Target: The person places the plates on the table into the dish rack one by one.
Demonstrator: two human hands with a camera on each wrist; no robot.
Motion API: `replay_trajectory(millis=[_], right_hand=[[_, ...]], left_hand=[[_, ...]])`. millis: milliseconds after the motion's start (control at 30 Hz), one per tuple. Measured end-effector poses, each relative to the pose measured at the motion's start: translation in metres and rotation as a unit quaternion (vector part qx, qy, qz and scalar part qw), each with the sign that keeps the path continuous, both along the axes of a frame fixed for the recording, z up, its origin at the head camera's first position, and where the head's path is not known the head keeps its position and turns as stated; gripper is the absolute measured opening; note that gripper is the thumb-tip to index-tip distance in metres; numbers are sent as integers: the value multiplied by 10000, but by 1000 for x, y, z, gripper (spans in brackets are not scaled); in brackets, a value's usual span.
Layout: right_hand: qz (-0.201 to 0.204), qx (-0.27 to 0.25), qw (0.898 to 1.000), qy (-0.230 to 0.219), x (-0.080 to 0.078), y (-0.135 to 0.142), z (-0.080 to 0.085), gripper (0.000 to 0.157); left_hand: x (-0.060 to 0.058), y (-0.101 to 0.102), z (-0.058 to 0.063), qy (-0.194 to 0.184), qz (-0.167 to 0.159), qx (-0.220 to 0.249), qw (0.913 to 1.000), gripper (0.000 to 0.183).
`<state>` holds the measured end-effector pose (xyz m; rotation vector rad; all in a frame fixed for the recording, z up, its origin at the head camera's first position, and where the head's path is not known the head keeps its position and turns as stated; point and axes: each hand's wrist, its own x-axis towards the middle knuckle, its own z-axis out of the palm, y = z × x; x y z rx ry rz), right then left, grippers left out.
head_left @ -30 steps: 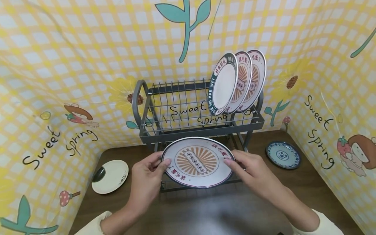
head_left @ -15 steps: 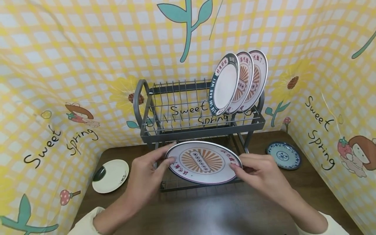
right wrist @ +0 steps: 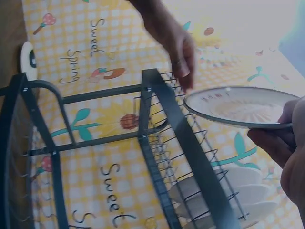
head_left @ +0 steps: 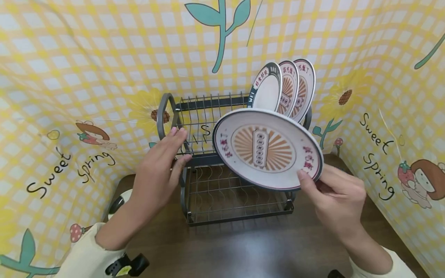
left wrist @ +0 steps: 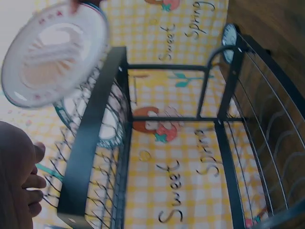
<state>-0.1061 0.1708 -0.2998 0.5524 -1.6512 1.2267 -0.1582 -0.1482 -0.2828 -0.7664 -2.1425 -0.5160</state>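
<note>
A white plate (head_left: 267,148) with an orange sunburst and red lettering hangs tilted in front of the upper tier of the dark dish rack (head_left: 240,220). My right hand (head_left: 338,200) pinches its right rim, thumb on the face and fingers underneath. My left hand (head_left: 156,177) is off the plate, fingers extended near the left end of the upper tier. In the right wrist view the left hand's fingertips come close to the far rim of the plate (right wrist: 238,105). Upright on the upper tier at the right stand a green-rimmed plate (head_left: 265,90) and two sunburst plates (head_left: 304,87), partly hidden.
The rack's lower tier (head_left: 212,185) shows bare wires. A cream plate with a black patch (head_left: 116,204) lies on the table at left, mostly behind the left arm. Behind the rack's far side a blue-patterned plate (left wrist: 229,43) shows. A checked cloth (head_left: 104,69) encloses the table.
The plate has risen from in front of the lower tier and tilted up toward the upper tier. My left hand has let go of it and moved up and left; the right hand keeps its grip.
</note>
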Motion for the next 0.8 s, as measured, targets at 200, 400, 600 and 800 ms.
replay_trajectory(millis=[200,400,600,800], right_hand=[[-441,-748,9949,520,-9,-5,17,8],[-1059,-771,9875,875,-19,-12,34,13],[-1429,-757,9819,988,-31,-26,47,18],[-1759,-417,9796,878,-40,-38,58,18]], left_hand=[[-14,-6,-12,228,106,-774,9967,48],[-18,-3,-13,505,36,-1258,9908,50],[-16,-2,-12,431,-6,-1300,9906,54],[-14,-1,-11,293,18,-1192,9924,54]])
